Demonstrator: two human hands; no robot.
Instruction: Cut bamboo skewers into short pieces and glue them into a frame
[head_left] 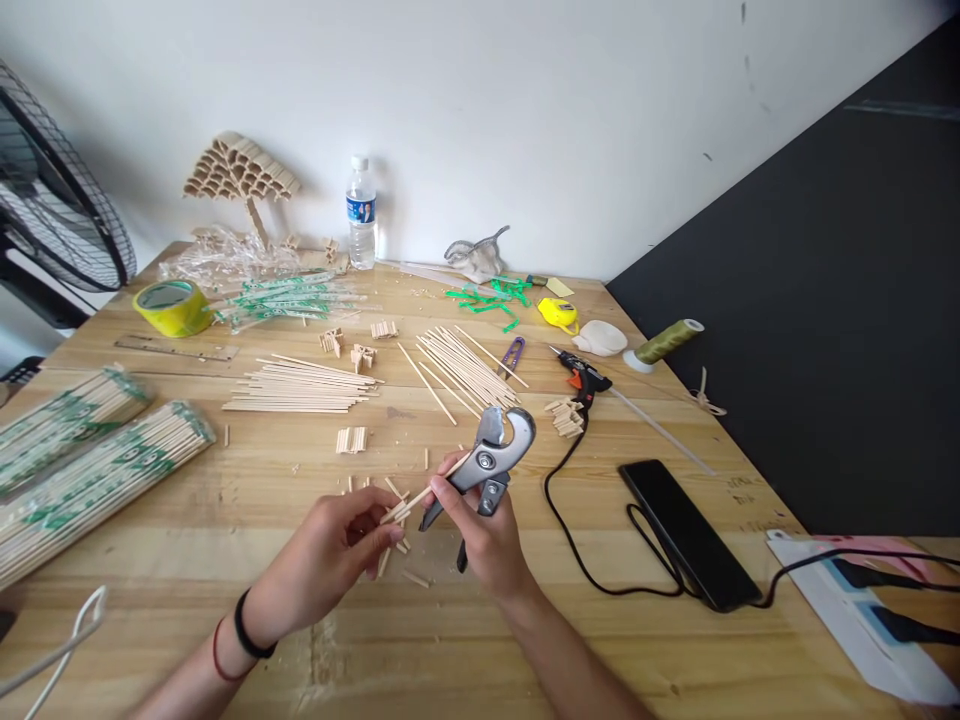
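broadly, the wooden table (pixel 225 600) carries everything, and the biggest things on it are the wrapped bundles of bamboo sticks (pixel 90 470) at the left edge, their sticks held together in clear printed sleeves. further back lies a loose pile of bare sticks (pixel 300 388), a second fan of them (pixel 465 365) near the middle, and a water bottle (pixel 361 212) standing upright against the wall, capped; how much is in it i cannot tell. a roll of yellow tape (pixel 172 306) lies flat beside empty torn wrappers (pixel 285 297).

nearer in, the right hand (pixel 487 535) is closed around the handles of a ratchet cutter (pixel 491 455), whose hooked jaw points up and away from the body. the cutter looks like metal, rigid and the heavier item, best gripped low on its handles as it is now. the left hand (pixel 330 555) pinches a thin stick (pixel 424 492) between thumb and fingertips, its far end reaching toward the cutter. the stick seems light, stiff and easy to snap or splinter, so a hold near the end, well off the blade, would suit. short cut pieces (pixel 352 439) lie scattered on the table just beyond both hands.
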